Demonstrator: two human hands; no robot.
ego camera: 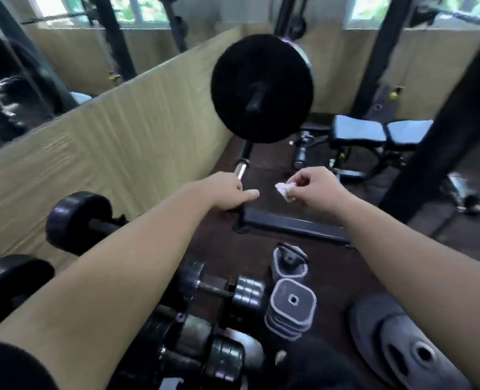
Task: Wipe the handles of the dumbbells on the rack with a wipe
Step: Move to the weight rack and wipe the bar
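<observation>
My right hand (312, 190) pinches a small crumpled white wipe (283, 190) in the air above the dark floor. My left hand (224, 192) is stretched forward to the left of it, fingers loosely curled and thumb out, holding nothing. Black dumbbells lie below my arms: one with a rusty handle (221, 291) at centre, others lower down (205, 358), and round-headed ones (78, 220) at the left by the wall. Neither hand touches a dumbbell.
A barbell with a big black plate (261, 88) hangs ahead at chest height. Square weight plates (290, 305) and round plates (407, 350) lie on the floor. A bench (374, 133) stands at the back right, a black rack post (441, 130) to the right, a beige wall (106, 142) on the left.
</observation>
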